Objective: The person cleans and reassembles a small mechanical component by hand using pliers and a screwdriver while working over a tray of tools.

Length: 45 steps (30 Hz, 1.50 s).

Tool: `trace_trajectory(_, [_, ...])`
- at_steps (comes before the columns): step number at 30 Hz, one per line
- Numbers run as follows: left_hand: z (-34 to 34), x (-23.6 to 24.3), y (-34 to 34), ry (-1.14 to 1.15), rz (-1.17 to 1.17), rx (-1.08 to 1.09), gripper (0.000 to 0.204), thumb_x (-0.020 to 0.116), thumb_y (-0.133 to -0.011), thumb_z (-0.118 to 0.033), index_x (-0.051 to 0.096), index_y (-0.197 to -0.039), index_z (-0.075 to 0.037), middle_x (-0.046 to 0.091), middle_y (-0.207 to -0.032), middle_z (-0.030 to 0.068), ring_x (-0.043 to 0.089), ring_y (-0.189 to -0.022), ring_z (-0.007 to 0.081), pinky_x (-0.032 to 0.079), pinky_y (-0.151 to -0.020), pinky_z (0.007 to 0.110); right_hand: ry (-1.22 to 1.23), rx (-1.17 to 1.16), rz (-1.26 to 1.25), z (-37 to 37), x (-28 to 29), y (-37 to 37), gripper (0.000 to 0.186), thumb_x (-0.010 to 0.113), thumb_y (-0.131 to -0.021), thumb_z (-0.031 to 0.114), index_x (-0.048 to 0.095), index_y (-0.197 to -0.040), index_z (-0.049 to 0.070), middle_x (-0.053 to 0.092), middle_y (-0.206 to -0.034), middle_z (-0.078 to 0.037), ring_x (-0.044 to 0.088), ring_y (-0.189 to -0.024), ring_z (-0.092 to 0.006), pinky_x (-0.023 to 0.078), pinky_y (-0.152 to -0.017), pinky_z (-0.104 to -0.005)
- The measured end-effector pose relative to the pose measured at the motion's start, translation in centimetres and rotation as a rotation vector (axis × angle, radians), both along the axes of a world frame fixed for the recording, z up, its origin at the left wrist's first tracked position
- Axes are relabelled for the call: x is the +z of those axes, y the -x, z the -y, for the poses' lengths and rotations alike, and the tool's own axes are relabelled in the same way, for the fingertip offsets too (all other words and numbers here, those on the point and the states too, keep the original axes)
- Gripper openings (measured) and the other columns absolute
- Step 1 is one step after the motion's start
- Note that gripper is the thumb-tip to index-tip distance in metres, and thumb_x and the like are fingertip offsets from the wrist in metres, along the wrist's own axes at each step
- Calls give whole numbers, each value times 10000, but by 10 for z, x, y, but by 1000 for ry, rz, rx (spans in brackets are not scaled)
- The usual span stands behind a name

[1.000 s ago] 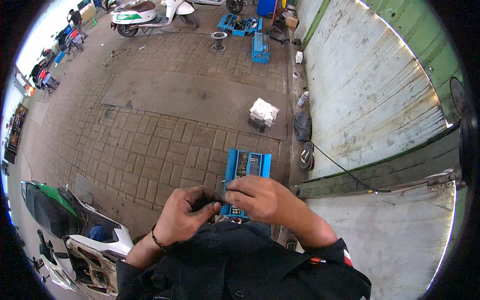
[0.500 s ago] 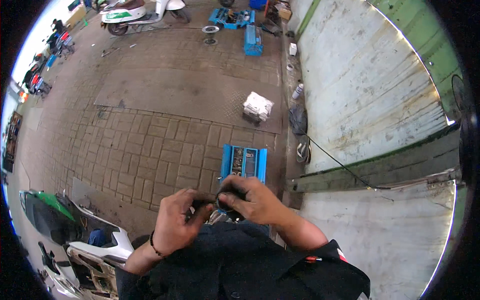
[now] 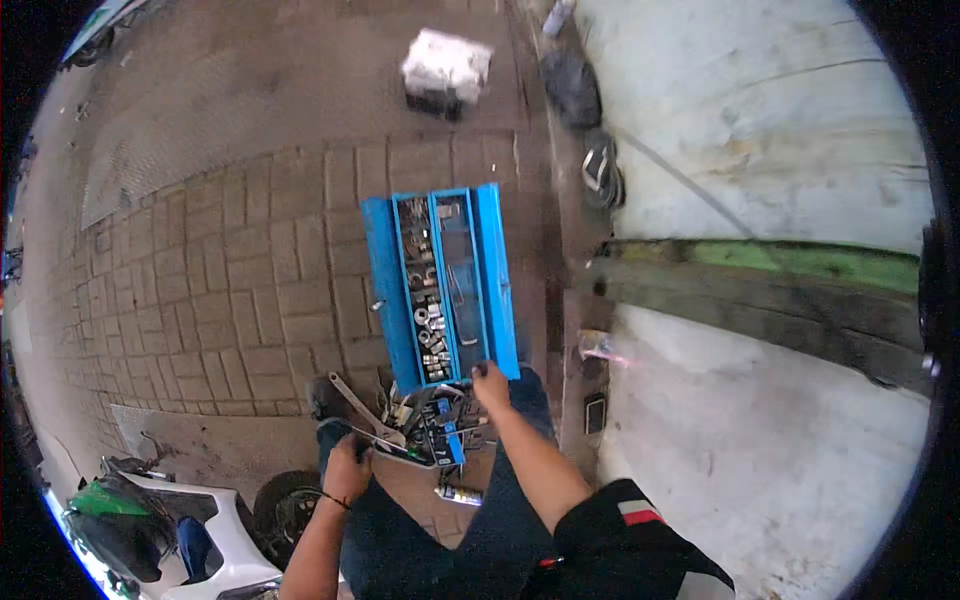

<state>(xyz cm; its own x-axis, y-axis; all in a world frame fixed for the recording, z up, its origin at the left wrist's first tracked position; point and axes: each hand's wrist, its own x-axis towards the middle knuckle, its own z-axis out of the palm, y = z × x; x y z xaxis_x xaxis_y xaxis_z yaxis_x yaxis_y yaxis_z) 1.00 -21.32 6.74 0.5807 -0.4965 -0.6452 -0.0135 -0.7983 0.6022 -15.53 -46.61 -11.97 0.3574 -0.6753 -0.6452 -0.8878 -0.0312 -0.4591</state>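
My left hand (image 3: 347, 470) is curled closed above my left knee, beside a large metal wrench (image 3: 368, 410). Something dark shows at its fingers, too small to name. My right hand (image 3: 491, 390) reaches the near right corner of the open blue toolbox (image 3: 388, 300), fingers bent inward; what they hold, if anything, is hidden. Inside the toolbox, one long tray holds several sockets (image 3: 431, 340) and small metal parts, the other a bent hex key (image 3: 458, 285). Between my knees lies a black and blue tool case (image 3: 447, 435) amid loose tools.
A spray can (image 3: 460, 495) lies below the tool case. To the left stands a white and green scooter (image 3: 235, 540) with its wheel (image 3: 288, 508) near my leg. A white wall (image 3: 740, 420) rises on the right. Farther off sits a white-topped bundle (image 3: 447, 65) on the paving.
My hands were together in front of my chest around a small dark ring-shaped part. They have come apart and lowered, the right to the toolbox, the left near my knee. The view has tilted downward.
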Motion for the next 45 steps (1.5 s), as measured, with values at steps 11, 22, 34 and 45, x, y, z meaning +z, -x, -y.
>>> trace_trajectory(11, [25,-203,59,-116,-91,6,186,617,-816,-125,584,-925,22,643,-848,208,615,-818,394,481,-711,440,173,418,205,74,-128,-85,324,541,-848,149,545,-1146,23,542,-1086,-230,567,-939,-412,487,-783,-475])
trace_trajectory(22, [-19,-211,88,-229,-254,20,154,604,-837,-155,593,-884,-8,656,-788,172,644,-762,326,492,-669,384,313,656,-1,80,-188,-115,255,455,-878,108,598,-1078,41,541,-1122,-221,652,-739,-353,548,-644,-451])
trace_trajectory(34, [-16,-200,75,-181,-329,186,144,604,-843,-136,599,-841,7,657,-766,123,639,-720,226,490,-675,331,365,749,-69,72,-188,-124,210,490,-837,89,593,-987,-16,586,-1043,-213,661,-763,-335,556,-651,-438])
trace_trajectory(45, [-46,-215,84,-152,-282,132,153,614,-819,-97,576,-901,27,649,-786,171,649,-726,322,502,-659,383,493,357,173,94,-154,-141,498,662,-760,237,491,-1114,-67,575,-1060,-292,590,-995,-394,489,-846,-433])
